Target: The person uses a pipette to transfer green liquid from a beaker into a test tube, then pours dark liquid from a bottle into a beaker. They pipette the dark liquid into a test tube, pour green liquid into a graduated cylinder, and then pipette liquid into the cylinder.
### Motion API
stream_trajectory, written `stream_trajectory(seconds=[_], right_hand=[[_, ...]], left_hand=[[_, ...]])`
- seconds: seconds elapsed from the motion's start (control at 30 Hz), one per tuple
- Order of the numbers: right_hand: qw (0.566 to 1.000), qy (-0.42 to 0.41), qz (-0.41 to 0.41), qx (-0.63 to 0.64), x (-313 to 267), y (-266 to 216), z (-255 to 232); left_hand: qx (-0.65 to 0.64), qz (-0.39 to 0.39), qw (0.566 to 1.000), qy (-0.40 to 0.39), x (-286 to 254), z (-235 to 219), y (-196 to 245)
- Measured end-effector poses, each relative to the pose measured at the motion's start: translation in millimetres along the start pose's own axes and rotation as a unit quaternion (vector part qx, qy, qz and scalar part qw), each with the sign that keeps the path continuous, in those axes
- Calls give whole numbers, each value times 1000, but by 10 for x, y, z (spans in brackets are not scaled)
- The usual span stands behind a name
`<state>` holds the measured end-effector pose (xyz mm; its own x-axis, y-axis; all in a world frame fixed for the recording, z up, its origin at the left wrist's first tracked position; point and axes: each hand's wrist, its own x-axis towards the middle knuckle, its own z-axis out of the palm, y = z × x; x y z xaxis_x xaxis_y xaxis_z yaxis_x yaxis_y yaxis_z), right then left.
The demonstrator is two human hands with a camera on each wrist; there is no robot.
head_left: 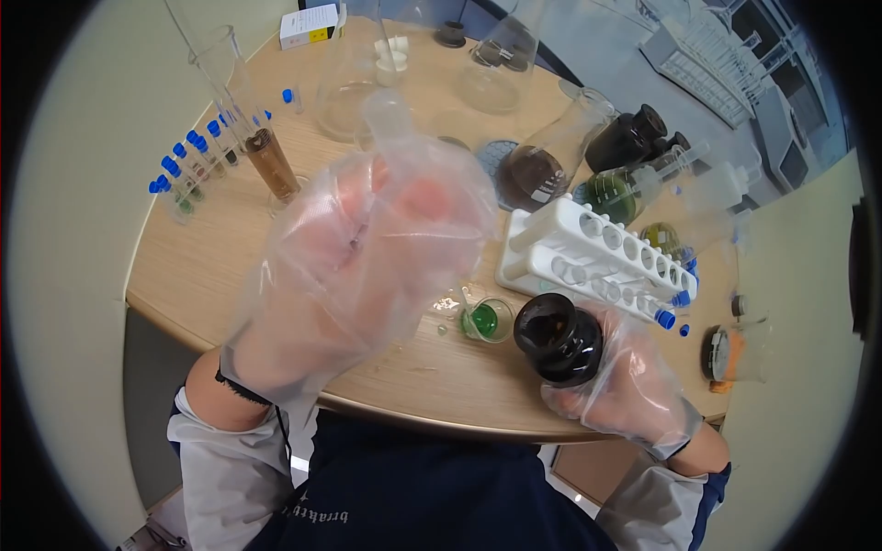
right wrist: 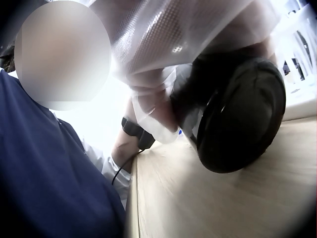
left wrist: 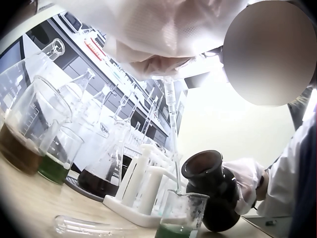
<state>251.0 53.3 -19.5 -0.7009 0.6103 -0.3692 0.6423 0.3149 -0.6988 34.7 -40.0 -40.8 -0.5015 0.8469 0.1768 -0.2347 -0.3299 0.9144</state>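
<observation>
My left hand [head_left: 367,239], in a loose clear plastic glove, is raised over the table and pinches a slim clear dropper [left wrist: 173,116]. The dropper points down, its tip inside a small glass beaker [left wrist: 184,203] that holds green liquid [head_left: 480,320]. Most of the dropper's top is hidden by the glove. Close to the beaker's right, my gloved right hand [head_left: 634,381] grips a dark, wide-mouthed glass bottle [head_left: 559,342] round its side. The bottle leans, its uncapped mouth towards the beaker; its round base [right wrist: 247,124] shows in the right wrist view.
Behind the beaker stands a white test-tube rack [head_left: 597,248]. A tall cylinder with brown liquid [head_left: 272,163] and several blue-capped tubes [head_left: 197,151] are at the left. A flask of dark liquid [head_left: 537,170] stands behind the rack. Wet drops [head_left: 446,303] lie by the beaker.
</observation>
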Motion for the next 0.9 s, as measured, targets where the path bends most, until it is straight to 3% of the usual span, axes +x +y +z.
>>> stream_trajectory(seconds=[0.17, 0.37, 0.53, 0.9], right_hand=[[1000, -11, -5, -12, 4, -102, -23], [998, -8, -11, -59, 15, -54, -3], [1000, -28, 3, -9, 36, -62, -6], [999, -34, -9, -39, 28, -80, -24]], left_hand=[[-43, -26, 999, -15, 9, -38, -6], [49, 35, 996, -60, 27, -65, 16], [38, 16, 998, -40, 15, -37, 31], [22, 18, 998, -52, 17, -50, 31]])
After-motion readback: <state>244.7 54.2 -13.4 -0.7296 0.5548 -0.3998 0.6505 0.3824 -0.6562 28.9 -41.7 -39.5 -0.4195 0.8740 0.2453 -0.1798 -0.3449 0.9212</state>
